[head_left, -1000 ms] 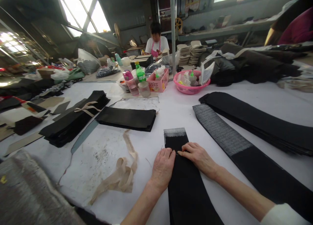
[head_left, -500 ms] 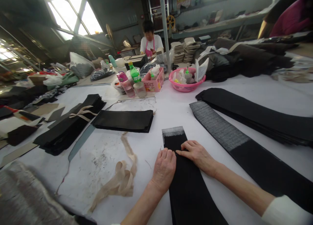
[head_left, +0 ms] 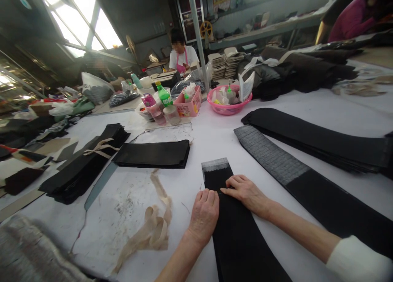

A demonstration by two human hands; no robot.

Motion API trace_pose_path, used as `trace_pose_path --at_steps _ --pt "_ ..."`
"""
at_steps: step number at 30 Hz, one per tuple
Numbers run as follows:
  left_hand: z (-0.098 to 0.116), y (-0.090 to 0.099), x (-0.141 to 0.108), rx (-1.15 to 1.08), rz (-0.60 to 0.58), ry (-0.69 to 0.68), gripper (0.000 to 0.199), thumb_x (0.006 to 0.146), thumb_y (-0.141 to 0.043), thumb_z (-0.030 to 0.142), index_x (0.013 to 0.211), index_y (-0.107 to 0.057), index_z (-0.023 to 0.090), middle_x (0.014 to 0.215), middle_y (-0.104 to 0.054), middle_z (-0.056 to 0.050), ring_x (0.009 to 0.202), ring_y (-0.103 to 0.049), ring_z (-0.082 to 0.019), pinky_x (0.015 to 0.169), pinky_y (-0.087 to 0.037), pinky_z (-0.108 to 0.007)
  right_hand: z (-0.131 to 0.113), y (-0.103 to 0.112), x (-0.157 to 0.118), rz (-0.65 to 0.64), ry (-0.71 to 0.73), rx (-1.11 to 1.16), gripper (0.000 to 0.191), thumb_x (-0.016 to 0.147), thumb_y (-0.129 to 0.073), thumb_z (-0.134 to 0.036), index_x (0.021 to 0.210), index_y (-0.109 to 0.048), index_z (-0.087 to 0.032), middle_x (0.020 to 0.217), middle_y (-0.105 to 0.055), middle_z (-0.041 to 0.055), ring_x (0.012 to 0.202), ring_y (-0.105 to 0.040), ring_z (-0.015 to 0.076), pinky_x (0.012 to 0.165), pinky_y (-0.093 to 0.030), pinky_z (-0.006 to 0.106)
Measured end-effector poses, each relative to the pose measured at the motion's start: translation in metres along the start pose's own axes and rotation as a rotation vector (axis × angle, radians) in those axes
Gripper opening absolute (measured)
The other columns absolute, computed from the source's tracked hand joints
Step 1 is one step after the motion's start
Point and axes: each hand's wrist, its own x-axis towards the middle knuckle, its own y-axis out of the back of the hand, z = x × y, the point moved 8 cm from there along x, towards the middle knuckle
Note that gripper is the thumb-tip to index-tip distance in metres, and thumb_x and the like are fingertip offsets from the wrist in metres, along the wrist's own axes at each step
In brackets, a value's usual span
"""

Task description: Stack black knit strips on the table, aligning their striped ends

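Observation:
A long black strip of material [head_left: 238,233] with a greyish far end lies on the white table before me, running toward my body. My left hand [head_left: 203,216] is closed at the strip's left edge, its fingers curled down onto it. From the right, my right hand [head_left: 245,193] presses on the strip with bent fingers, thumb and index close together near the left fingertips. The fingertips partly hide the spot they grip. Right of it lie a second black strip with a grey, line-marked end [head_left: 270,157] and a stack of black strips [head_left: 307,132].
On the left are a short black stack [head_left: 152,153], a bundle tied with a beige band [head_left: 89,163] and a loose beige ribbon [head_left: 153,228]. A pink basin [head_left: 229,107], a pink box [head_left: 190,104] and a green bottle [head_left: 164,94] stand farther back. A co-worker [head_left: 183,57] sits beyond.
The whole view has shifted slightly, with the background moving left. Both hands keep nearly the same place on the black strip, the fingers little changed.

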Motion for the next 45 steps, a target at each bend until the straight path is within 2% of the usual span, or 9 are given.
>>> trace_pose_path --at_steps 8,14,20,38,45 --pt "0.004 0.003 0.002 0.054 0.004 -0.038 0.036 0.089 -0.053 0.015 0.124 -0.051 0.013 0.095 -0.052 -0.006 0.088 -0.05 -0.023 0.08 -0.047 -0.038 -0.001 0.0 0.0 0.006 0.019 -0.033 0.026 0.095 -0.048 -0.02 0.118 -0.06 -0.024 0.097 -0.057 0.0055 0.095 -0.051 0.0183 0.087 -0.043 0.036" --pt "0.008 0.004 0.004 0.089 -0.011 -0.058 0.038 0.087 -0.055 0.016 0.126 -0.05 0.014 0.094 -0.051 -0.006 0.088 -0.05 -0.023 0.079 -0.046 -0.038 -0.002 0.004 0.001 -0.012 0.065 -0.066 0.021 0.096 -0.046 -0.02 0.11 -0.062 -0.02 0.096 -0.059 0.0049 0.096 -0.051 0.0184 0.088 -0.042 0.035" --pt "0.011 0.004 0.003 0.112 -0.021 -0.061 0.042 0.088 -0.055 0.018 0.13 -0.048 0.015 0.094 -0.05 -0.006 0.086 -0.049 -0.022 0.076 -0.046 -0.038 0.0 0.004 -0.003 -0.04 0.086 -0.085 0.022 0.097 -0.045 -0.021 0.112 -0.06 -0.02 0.097 -0.06 0.0045 0.097 -0.05 0.019 0.088 -0.041 0.035" --pt "0.015 0.006 0.01 0.124 -0.058 -0.052 0.051 0.087 -0.057 0.021 0.136 -0.041 0.023 0.092 -0.049 -0.005 0.084 -0.048 -0.022 0.072 -0.044 -0.037 0.011 0.013 -0.013 -0.046 0.027 -0.028 0.027 0.096 -0.045 -0.018 0.118 -0.06 -0.022 0.1 -0.059 0.0056 0.097 -0.051 0.0189 0.086 -0.044 0.034" --pt "0.017 0.007 0.011 0.142 -0.039 -0.045 0.054 0.086 -0.059 0.022 0.136 -0.041 0.026 0.09 -0.048 -0.004 0.081 -0.048 -0.021 0.07 -0.043 -0.036 0.016 0.014 -0.016 -0.016 0.015 -0.012 0.022 0.095 -0.047 -0.017 0.108 -0.064 -0.02 0.097 -0.06 0.0056 0.094 -0.053 0.0176 0.082 -0.044 0.032"
